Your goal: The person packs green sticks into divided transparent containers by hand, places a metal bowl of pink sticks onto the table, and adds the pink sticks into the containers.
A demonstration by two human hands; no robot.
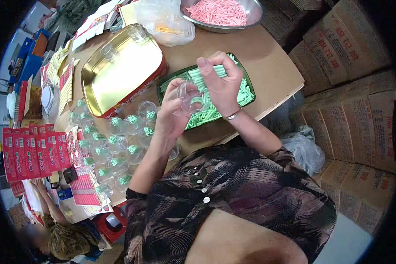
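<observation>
My left hand (170, 112) holds a clear plastic cup (192, 97), its open side tilted toward my right hand. Several light green sticks (209, 75) are bunched in the closed fingers of my right hand (224, 81), just above and to the right of the cup. Both hands are over a dark green tray (251, 83) full of loose green sticks (244, 92). To the left of my left hand, clear cups with green sticks (132, 149) stand in rows on the table. A gold-coloured tin (126, 68) beyond them has two clear cups inside.
A metal bowl of pink sticks (218, 13) and a plastic bag (167, 22) are at the table's far side. Red packets (35, 152) lie at the left, near another person (66, 237). Cardboard boxes (347, 123) are stacked at the right.
</observation>
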